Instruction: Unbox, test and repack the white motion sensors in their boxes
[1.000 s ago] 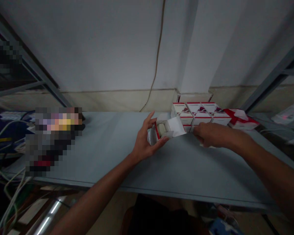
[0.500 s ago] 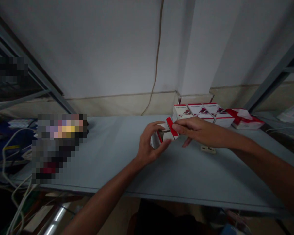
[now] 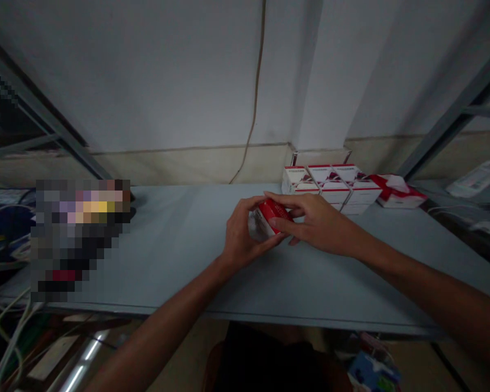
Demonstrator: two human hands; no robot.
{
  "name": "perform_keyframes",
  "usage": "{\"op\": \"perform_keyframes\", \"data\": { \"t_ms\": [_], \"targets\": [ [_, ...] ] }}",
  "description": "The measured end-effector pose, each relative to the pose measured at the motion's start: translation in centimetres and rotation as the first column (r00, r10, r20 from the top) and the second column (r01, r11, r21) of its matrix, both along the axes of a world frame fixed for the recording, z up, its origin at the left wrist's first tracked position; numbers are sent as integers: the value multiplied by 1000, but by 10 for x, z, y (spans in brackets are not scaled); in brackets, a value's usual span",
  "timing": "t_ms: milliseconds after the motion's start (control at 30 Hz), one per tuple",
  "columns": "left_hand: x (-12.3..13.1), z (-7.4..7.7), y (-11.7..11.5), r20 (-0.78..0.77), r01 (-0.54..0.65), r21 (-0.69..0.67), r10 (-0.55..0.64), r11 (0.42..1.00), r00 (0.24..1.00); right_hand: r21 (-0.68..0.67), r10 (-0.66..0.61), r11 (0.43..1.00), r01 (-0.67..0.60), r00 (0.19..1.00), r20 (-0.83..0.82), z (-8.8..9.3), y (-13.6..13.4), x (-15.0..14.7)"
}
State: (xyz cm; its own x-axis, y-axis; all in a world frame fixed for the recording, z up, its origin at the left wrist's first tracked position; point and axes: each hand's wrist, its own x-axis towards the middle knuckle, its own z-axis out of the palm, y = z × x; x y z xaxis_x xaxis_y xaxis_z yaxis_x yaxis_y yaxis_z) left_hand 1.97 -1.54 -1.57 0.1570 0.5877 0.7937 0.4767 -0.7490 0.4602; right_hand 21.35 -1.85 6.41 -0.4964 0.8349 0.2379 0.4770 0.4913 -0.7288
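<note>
A small red and white box [image 3: 274,214] is held above the table, its red face turned up and its top closed over. My left hand [image 3: 244,231] is wrapped round the box's left side, thumb below and fingers above. From the right, my right hand [image 3: 310,220] grips the same box, with fingertips on the red face and its far edge. Behind my right hand, several white boxes with red edges [image 3: 332,182] stand together in rows near the wall.
A red and white tissue box [image 3: 402,191] sits right of the boxes. The grey-blue table [image 3: 167,250] runs along a wall with a hanging cable [image 3: 256,87]. Metal posts rise at both sides; a blurred-out patch covers the left end, with white cables [image 3: 8,340] below it.
The open end of the held box, whose red flap stood up before, is now covered by the red face. My right hand has moved left onto it. The view has shifted slightly.
</note>
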Motion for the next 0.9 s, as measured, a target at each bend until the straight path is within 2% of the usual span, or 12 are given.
{"op": "perform_keyframes", "data": {
  "t_ms": [100,167,333,500,567,667,733,833,900],
  "targets": [
    [1,0,0,-9,-35,-11,35,999,999,-94,-12,996,7,998,-54,1,1,1],
    [0,-2,1,-8,-32,-13,32,999,999,-39,-18,999,17,1000,-23,1,1,0],
    [-4,-4,4,-9,-17,-9,17,1000,1000,197,-62,980,22,978,198,-6,-6,-9],
    [-3,-4,7,-54,66,19,-65,998,996,237,-170,966,104,946,275,-23,-2,-16],
    [-3,-6,10,-46,49,21,-48,999,998,236,-191,963,131,949,251,-23,4,-13],
    [-10,-11,18,99,-14,-134,27,991,995,283,-265,934,219,955,136,-9,13,-2],
    [-18,-14,28,277,42,-301,45,953,960,321,-317,899,298,948,8,4,18,8],
    [-25,-18,50,559,191,-473,126,860,819,392,-348,831,395,919,-188,11,28,28],
    [-24,-20,66,670,266,-554,233,789,704,495,-359,745,446,895,-266,2,39,46]
  ]
}}
